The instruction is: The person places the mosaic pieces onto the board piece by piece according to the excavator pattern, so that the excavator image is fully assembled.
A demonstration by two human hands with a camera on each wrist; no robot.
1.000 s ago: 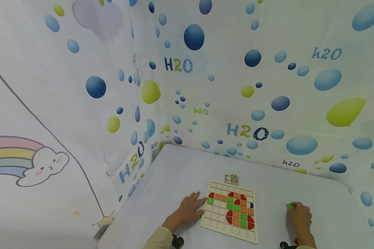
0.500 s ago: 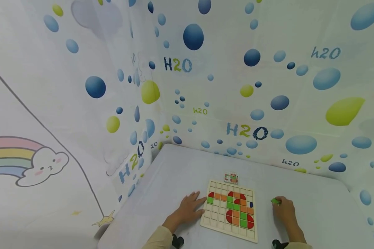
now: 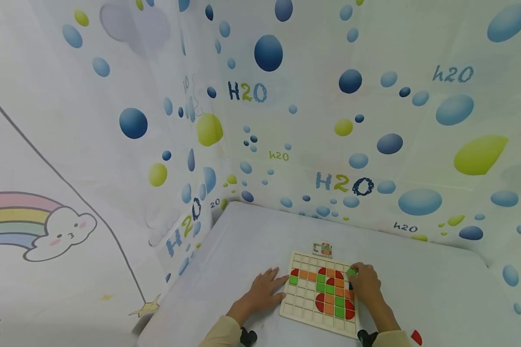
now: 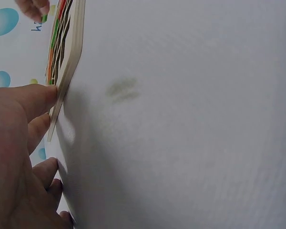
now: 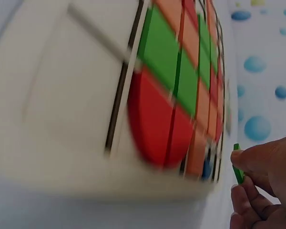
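Observation:
A wooden grid board (image 3: 298,304) lies on the white table, part filled with red, orange and green tiles; a dark blue piece (image 5: 207,168) sits near its right edge. My right hand (image 3: 367,283) pinches a green tile (image 3: 352,271) between thumb and fingers, above the board's upper right side. In the right wrist view the same green tile (image 5: 238,164) stands on edge in the pinch. My left hand (image 3: 262,291) rests at the board's left edge with fingers spread; in the left wrist view its fingers (image 4: 38,98) touch the board's side.
A small printed card (image 3: 322,248) with a coloured pattern lies just behind the board. One loose red piece (image 3: 417,337) is on the table (image 3: 451,289) near the right forearm. Patterned sheets (image 3: 304,135) hang behind and to the left.
My right hand has carried the green tile leftward, from the table at the right to above the board. The red piece near its forearm has come into fuller view. My left hand stays put.

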